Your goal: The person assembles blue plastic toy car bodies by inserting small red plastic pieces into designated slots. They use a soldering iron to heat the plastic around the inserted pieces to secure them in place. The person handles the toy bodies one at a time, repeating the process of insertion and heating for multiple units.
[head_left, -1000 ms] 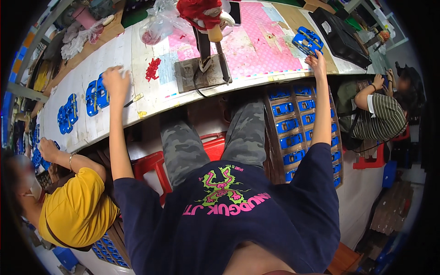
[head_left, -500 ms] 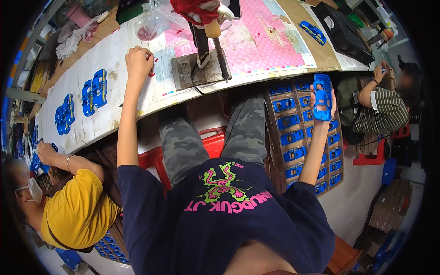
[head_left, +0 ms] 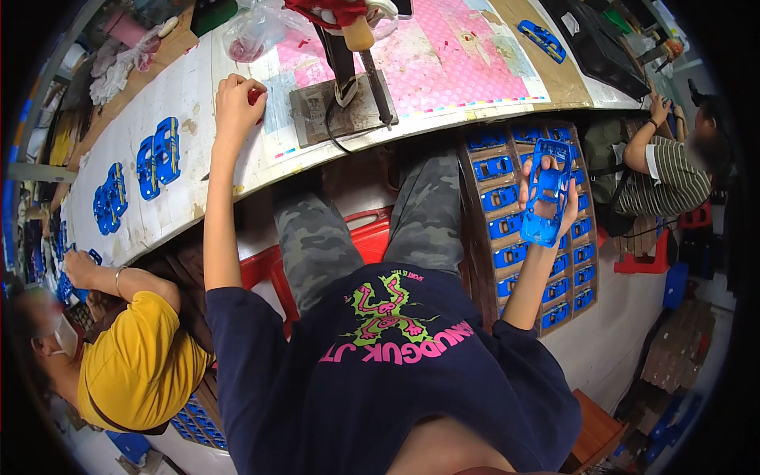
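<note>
My left hand (head_left: pixel 237 103) is above the white table, its fingers curled round small red pieces (head_left: pixel 254 96) that show between thumb and fingertips. Out to the right, my right hand (head_left: pixel 567 207) grips a blue toy car body shell (head_left: pixel 548 194) by its long sides. The shell's hollow inner side faces up, with openings through it. Beneath that hand lies a brown tray (head_left: pixel 469 207) filled with rows of similar blue car shells (head_left: pixel 505 226). Several decorated blue car shells (head_left: pixel 166 150) stand on the table to the left of my left hand.
An upright tool with a wooden handle (head_left: pixel 358 36) stands on a metal base plate (head_left: pixel 348 111) at table centre, its cable hanging over the edge. Behind are a pink patterned sheet (head_left: pixel 467 55), a black box (head_left: pixel 598 47) and another blue car shell (head_left: pixel 541 41). People sit left and right.
My right hand has lowered toward me and turned the car shell from its outer side to its hollow side. My left fingers have closed round red pieces that lay on the table.
</note>
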The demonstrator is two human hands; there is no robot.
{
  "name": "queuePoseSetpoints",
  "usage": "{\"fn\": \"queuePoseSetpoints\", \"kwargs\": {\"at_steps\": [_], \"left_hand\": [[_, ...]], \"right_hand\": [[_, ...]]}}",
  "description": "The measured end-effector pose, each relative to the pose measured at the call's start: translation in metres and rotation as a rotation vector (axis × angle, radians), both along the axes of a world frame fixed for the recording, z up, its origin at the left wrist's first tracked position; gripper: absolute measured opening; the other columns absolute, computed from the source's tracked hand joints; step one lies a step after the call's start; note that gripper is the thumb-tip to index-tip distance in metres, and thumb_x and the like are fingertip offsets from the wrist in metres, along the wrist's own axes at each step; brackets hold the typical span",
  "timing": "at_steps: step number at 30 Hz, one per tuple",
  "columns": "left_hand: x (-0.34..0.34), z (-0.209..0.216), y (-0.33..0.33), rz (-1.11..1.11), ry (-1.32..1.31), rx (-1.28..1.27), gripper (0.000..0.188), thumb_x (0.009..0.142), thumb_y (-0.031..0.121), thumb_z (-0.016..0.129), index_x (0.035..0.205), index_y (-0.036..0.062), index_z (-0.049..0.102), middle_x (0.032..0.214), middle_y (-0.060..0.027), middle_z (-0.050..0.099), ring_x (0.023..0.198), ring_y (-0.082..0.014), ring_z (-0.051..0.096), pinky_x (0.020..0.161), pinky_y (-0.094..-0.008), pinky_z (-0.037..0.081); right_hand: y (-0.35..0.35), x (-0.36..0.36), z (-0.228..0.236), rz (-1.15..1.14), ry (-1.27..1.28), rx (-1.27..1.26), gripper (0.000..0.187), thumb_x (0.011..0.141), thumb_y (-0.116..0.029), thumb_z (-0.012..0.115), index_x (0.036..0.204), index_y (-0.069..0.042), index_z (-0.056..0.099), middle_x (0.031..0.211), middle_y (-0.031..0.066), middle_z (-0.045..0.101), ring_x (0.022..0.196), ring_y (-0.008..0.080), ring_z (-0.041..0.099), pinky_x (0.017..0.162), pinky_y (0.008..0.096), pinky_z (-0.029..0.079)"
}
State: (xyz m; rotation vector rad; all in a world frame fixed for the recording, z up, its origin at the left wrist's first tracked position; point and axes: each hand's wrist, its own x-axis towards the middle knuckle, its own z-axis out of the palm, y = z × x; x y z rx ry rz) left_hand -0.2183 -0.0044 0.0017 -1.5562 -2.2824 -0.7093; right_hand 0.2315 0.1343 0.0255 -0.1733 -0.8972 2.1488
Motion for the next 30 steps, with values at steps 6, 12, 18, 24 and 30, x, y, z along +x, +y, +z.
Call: {"fn": "queuePoseSetpoints", "kwargs": {"at_steps": [6, 12, 18, 24, 30], "left_hand": [[0.005, 0.000, -0.007, -0.022, -0.041, 0.178, 0.008, 0.066, 0.007, 0.060, 0.074, 0.0050, 0.062, 0.080, -0.0099, 0.051, 0.079, -0.0261, 0.048, 0.073, -0.0337, 0.038], [0.046, 0.040, -0.020, 0.030, -0.030, 0.418, 0.007, 0.072, 0.005, 0.057, 0.078, 0.0015, 0.057, 0.075, -0.0097, 0.055, 0.071, -0.0213, 0.052, 0.064, -0.0309, 0.039], [0.139, 0.087, -0.046, 0.048, -0.065, 0.527, 0.008, 0.075, 0.000, 0.056, 0.083, -0.0008, 0.054, 0.079, -0.0071, 0.054, 0.068, -0.0134, 0.049, 0.061, -0.0240, 0.038], [0.221, 0.093, -0.058, -0.597, -0.922, 0.515, 0.017, 0.068, -0.006, 0.060, 0.083, -0.0007, 0.052, 0.078, -0.0090, 0.056, 0.066, -0.0137, 0.050, 0.057, -0.0231, 0.038], [0.233, 0.092, -0.056, -0.738, -1.235, 0.254, 0.013, 0.071, -0.003, 0.059, 0.083, 0.0016, 0.054, 0.082, -0.0087, 0.053, 0.074, -0.0130, 0.048, 0.064, -0.0233, 0.037]], "right_hand": [[-0.024, -0.003, 0.016, 0.008, -0.065, 0.158, 0.055, 0.075, -0.043, 0.054, 0.106, -0.003, 0.033, 0.093, 0.0228, 0.045, 0.065, 0.0260, 0.056, 0.051, 0.0296, 0.049], [-0.058, -0.013, 0.033, -0.047, -0.421, 0.420, 0.069, 0.060, -0.036, 0.071, 0.109, -0.004, 0.033, 0.098, 0.0206, 0.047, 0.069, 0.0223, 0.056, 0.058, 0.0279, 0.047], [-0.078, -0.032, 0.040, -0.010, -0.440, 0.907, 0.052, 0.054, -0.021, 0.073, 0.094, -0.002, 0.044, 0.096, 0.0165, 0.050, 0.081, 0.0231, 0.052, 0.072, 0.0291, 0.041], [-0.091, -0.048, 0.055, -0.009, -0.445, 1.218, 0.052, 0.055, -0.025, 0.075, 0.093, -0.003, 0.046, 0.093, 0.0185, 0.054, 0.073, 0.0314, 0.057, 0.061, 0.0318, 0.046], [-0.099, -0.050, 0.067, -0.047, -0.526, 1.333, 0.052, 0.057, -0.026, 0.074, 0.094, -0.003, 0.046, 0.095, 0.0172, 0.054, 0.072, 0.0297, 0.058, 0.060, 0.0319, 0.047]]}}
